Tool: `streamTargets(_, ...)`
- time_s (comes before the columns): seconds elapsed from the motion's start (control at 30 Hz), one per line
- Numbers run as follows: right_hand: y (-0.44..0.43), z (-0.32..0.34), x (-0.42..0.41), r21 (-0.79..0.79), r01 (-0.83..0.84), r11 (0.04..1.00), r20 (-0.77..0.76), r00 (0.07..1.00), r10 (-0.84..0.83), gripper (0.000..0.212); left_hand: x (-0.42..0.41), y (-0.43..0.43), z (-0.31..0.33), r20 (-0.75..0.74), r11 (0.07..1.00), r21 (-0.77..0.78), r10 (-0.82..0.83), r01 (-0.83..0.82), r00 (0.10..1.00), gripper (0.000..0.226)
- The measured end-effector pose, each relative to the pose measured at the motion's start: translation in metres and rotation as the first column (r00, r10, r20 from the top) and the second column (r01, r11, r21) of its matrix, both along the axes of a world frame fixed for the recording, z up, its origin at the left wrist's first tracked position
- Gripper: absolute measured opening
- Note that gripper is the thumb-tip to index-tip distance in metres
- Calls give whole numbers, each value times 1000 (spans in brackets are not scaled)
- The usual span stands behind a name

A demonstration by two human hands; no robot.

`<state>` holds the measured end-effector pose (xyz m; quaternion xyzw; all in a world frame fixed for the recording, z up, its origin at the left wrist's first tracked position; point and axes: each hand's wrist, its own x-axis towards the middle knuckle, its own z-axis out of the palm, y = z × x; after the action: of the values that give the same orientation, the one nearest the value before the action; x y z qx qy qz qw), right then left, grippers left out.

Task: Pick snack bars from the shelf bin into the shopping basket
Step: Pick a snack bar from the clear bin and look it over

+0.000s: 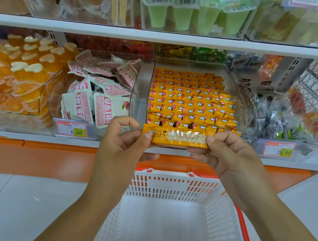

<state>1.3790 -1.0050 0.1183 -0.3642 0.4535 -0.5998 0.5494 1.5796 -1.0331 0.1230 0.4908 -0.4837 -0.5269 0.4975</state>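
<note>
Both hands were raised in front of the shelf, each pinching one end of a single snack bar (180, 137). The left hand (124, 146) gripped the bar's left end between thumb and curled forefinger, its other fingers folded loosely beneath. The right hand (229, 157) held the right end the same way, thumb on the facing side and fingers bent behind and below. Neither hand was spread; both were closed round the wrapper.

The bar lay level between them, stretched sideways, just in front of the lower edge of the clear shelf bin (240, 101) and above the far rim of the shopping basket (173, 184). Its wrapper was glossy yellow-orange with crimped ends, and the side facing the camera bore a pale panel of small print, too fine to read.

Behind it, the bin held many matching bars (185, 99), packed in tidy rows, yellow with small white and red marks. The basket was white latticed plastic with an orange-red handle (245, 227), standing on the pale tiled floor (8, 202) below the hands.

To the left sat a bin of pink-and-white packets (98, 94) with a price tag (71, 128) on its front, and further left, orange jelly cups (17, 78).
</note>
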Motion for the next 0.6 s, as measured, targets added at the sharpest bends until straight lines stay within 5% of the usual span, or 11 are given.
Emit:
streamTargets(0.1, 0, 2, -1, -33, 32, 999, -51, 998, -34, 38, -2, 1, -2, -1, 1000, -28, -7, 7, 1000, 8)
streamTargets(0.2, 1, -1, -2, -48, 36, 998, -93, 995, -40, 29, -2, -1, -5, -38, 1000, -2, -23, 23, 999, 16)
streamTargets(0.37, 1, -2, -3, -46, -48, 998, -63, 997, 45, 51, 1, -5, -6, -78, 993, 69, -91, 96, 993, 43)
streamTargets(0.6, 2, 3, -5, 15, -62, 998, -21, 998, 62, 36, 7, -13, -6, -185, 975, 144, -139, 167, 973, 38)
